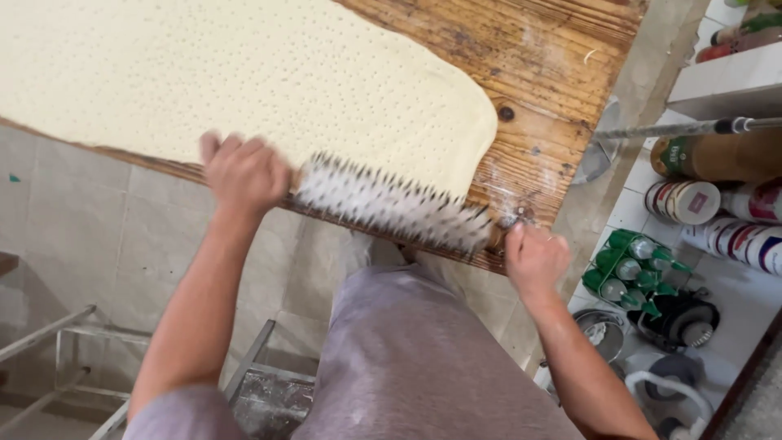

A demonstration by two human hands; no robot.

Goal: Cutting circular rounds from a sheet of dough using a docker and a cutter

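Note:
A large flat sheet of pale dough [269, 73], dotted with small holes, lies on a wooden table [554, 65]. A spiked roller [391, 202] sits at the dough's near edge, blurred. My left hand [244, 173] is closed on the roller's left handle. My right hand [533, 257] is closed on its right handle at the table's near edge.
To the right, a white tiled counter [733, 310] holds cans, a pack of green bottles [631, 269] and dark round items. A metal rod [676, 129] juts out above it. A metal frame [73, 342] stands on the tiled floor at lower left.

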